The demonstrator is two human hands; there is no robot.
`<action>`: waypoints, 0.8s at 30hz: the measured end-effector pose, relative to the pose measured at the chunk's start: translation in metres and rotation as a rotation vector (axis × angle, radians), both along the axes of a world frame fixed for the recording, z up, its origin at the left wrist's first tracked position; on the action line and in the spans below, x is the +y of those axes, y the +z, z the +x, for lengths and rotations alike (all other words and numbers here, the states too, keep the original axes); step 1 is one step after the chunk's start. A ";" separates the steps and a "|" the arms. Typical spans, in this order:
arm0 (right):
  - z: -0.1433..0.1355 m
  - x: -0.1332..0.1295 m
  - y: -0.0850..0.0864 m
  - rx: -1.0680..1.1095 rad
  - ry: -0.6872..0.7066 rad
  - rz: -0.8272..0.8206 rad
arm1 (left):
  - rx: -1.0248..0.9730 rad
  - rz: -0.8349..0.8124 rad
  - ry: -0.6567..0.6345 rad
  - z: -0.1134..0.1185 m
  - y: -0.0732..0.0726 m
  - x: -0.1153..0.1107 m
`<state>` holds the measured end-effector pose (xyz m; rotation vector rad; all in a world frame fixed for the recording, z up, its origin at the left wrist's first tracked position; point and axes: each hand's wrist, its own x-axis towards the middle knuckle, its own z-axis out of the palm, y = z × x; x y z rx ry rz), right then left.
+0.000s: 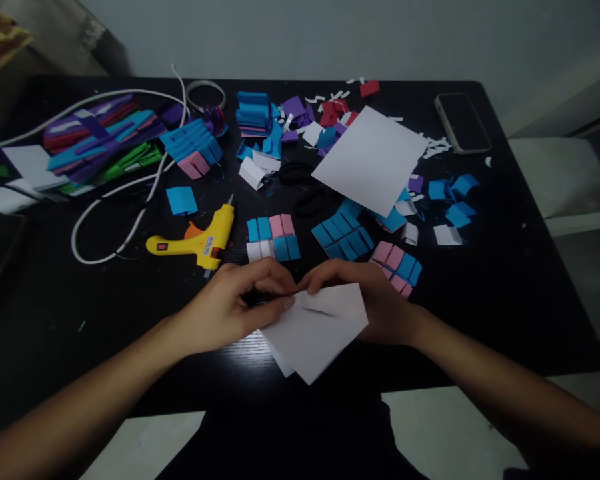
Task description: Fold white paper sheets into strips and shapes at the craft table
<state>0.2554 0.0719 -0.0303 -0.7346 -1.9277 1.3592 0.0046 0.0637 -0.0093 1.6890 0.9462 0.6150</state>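
Black tabletop (105,300) spreads across most of the view, read here as a clock face about its centre. At ten o'clock lies a bundle of coloured strips (103,140), with a looping white cable (95,263) beside it. Between one and two o'clock a loose white sheet (370,160) covers some scraps.

At six o'clock is the folded white paper (320,340), held in both hands. The left hand (230,303), toward seven, pinches its upper edge, thumb in front; the right hand (375,283), toward four, has its grip pressed on that edge too, a fingertip in front and other fingers behind. At two o'clock lies a phone (463,123); at nine, an untouched yellow glue gun (220,230).

Three grids of small folded pieces look done: blue (344,233) at three, pink-and-blue (397,263) toward four, mixed (273,239) close in at nine. The held paper seems only partway along, doubled over with no coloured pieces on its visible face, and blue pieces (461,213) at three lie loose; how much remains cannot be judged.

The bundle's surroundings fade into shadow, the right hand hides part of the pink-and-blue grid, dark loops (293,181) at twelve may be scissor handles, and whether the paper's dark line is a slit or a gap is unclear
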 end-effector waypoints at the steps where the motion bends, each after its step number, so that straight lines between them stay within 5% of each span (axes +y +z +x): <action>1: 0.000 0.000 0.000 -0.016 0.005 0.010 | -0.002 -0.006 0.005 0.000 0.000 0.000; 24: -0.005 -0.004 0.003 0.019 0.020 0.070 | 0.001 0.180 -0.008 -0.003 0.003 0.006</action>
